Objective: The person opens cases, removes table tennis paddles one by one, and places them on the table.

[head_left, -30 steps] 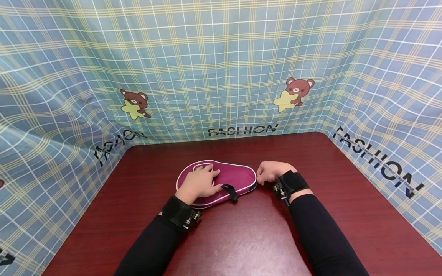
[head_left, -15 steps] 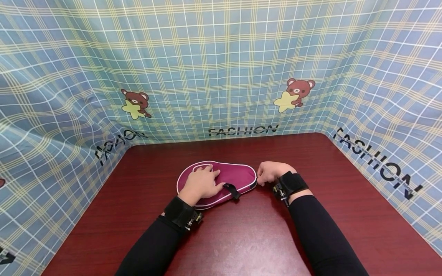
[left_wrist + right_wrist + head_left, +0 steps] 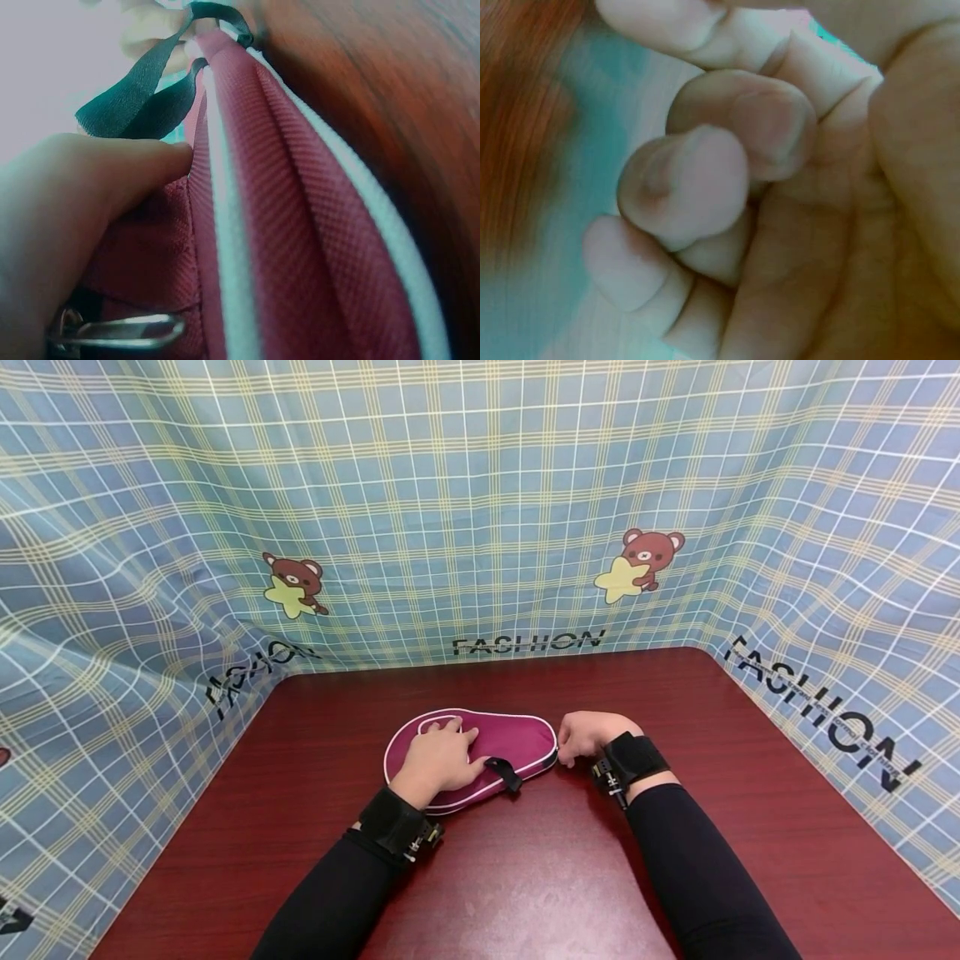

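Note:
A magenta table tennis paddle case (image 3: pixel 517 737) with white piping lies flat on the table, its round end to the left. My left hand (image 3: pixel 441 757) rests on the round end with fingers spread. Beside its thumb, a black strap loop (image 3: pixel 504 772) hangs over the near side. At the narrow tip my right hand (image 3: pixel 588 735) pinches the zipper edge with thumb and forefinger; the pinched part is hidden. The other fingers (image 3: pixel 682 184) curl into the palm in the right wrist view. A metal zipper pull (image 3: pixel 127 330) lies below my left thumb in the left wrist view.
The dark red table (image 3: pixel 495 877) has a glossy patch of light near its front. A blue plaid cloth (image 3: pixel 525 510) with bear prints hangs behind it and along both sides. Each wrist wears a black strap with a small camera.
My left wrist has shifted very slightly to the right. Both hands otherwise keep their places on the paddle case, and the case stays put.

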{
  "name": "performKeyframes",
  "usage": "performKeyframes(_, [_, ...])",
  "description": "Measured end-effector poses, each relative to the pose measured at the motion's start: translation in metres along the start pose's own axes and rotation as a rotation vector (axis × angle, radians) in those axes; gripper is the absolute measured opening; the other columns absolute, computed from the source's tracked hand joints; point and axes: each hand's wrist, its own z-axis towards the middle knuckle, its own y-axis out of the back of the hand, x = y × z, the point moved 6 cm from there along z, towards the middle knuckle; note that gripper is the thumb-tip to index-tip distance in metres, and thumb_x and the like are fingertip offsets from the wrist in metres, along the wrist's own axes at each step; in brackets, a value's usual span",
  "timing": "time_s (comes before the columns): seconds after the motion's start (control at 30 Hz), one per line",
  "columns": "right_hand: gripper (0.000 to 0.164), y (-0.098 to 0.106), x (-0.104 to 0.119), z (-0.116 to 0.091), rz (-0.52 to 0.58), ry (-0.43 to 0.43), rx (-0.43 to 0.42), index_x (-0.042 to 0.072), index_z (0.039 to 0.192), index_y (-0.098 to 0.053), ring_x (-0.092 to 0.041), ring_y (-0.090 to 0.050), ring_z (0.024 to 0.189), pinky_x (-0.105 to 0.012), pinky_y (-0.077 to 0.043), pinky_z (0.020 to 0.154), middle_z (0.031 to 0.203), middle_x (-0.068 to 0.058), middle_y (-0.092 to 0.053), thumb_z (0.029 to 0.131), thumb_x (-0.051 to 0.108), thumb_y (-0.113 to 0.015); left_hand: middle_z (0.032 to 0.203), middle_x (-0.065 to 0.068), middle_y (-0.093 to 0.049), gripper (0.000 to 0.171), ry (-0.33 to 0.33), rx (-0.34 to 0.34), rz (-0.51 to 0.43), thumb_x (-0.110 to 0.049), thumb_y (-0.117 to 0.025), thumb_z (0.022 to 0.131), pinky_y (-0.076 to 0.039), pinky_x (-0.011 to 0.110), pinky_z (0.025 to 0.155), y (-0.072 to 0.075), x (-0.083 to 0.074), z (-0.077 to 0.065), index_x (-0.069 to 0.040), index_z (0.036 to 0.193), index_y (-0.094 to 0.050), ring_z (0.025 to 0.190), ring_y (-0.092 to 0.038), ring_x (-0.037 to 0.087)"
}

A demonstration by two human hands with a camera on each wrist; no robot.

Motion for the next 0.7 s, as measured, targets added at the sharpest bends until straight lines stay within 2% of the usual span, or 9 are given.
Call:
performKeyframes(0.17, [0.010,-0.001,0.005,-0.002,-0.017,0.019,0.014,0.003,0.059,-0.067,-0.009,-0.031,0.041,-0.023,-0.024,0.040,0.043,0.007,-0.040,0.062,0.008,-0.059,0.134,0.008,-0.038,0.062,0.004,0.007,-0.009,-0.061,-0.044,0.079,-0.036,0.051,0.085,0.002,-0.001,-0.001,-0.027,0.130,-0.046,0.115,-0.039,0.036])
performKeyframes(0.33, [0.009,-0.002,0.008,-0.003,-0.007,0.013,0.012,-0.002,0.059,-0.065,-0.009,-0.028,0.041,-0.023,-0.022,0.039,0.042,0.007,-0.036,0.061,0.006,-0.060,0.135,0.008,-0.038,0.061,0.009,0.008,-0.010,-0.060,-0.044,0.079,-0.037,0.051,0.085,0.003,-0.001,-0.002,-0.027,0.131,-0.046,0.116,-0.039,0.036])
performKeyframes(0.53, [0.010,-0.002,0.011,-0.006,0.012,0.007,0.011,-0.006,0.062,-0.064,-0.008,-0.025,0.041,-0.023,-0.020,0.039,0.041,0.007,-0.033,0.061,0.004,-0.061,0.135,0.007,-0.037,0.062,0.021,0.014,-0.002,-0.062,-0.043,0.079,-0.037,0.051,0.084,-0.001,-0.001,0.001,-0.028,0.131,-0.045,0.116,-0.038,0.035])
performKeyframes(0.7, [0.009,-0.002,0.015,-0.008,-0.003,0.015,0.010,-0.004,0.061,-0.066,-0.008,-0.026,0.040,-0.023,-0.021,0.039,0.042,0.007,-0.036,0.062,0.004,-0.062,0.135,0.007,-0.037,0.062,0.036,0.013,0.001,-0.063,-0.042,0.079,-0.036,0.052,0.085,-0.002,0.000,0.001,-0.029,0.131,-0.045,0.116,-0.038,0.035])
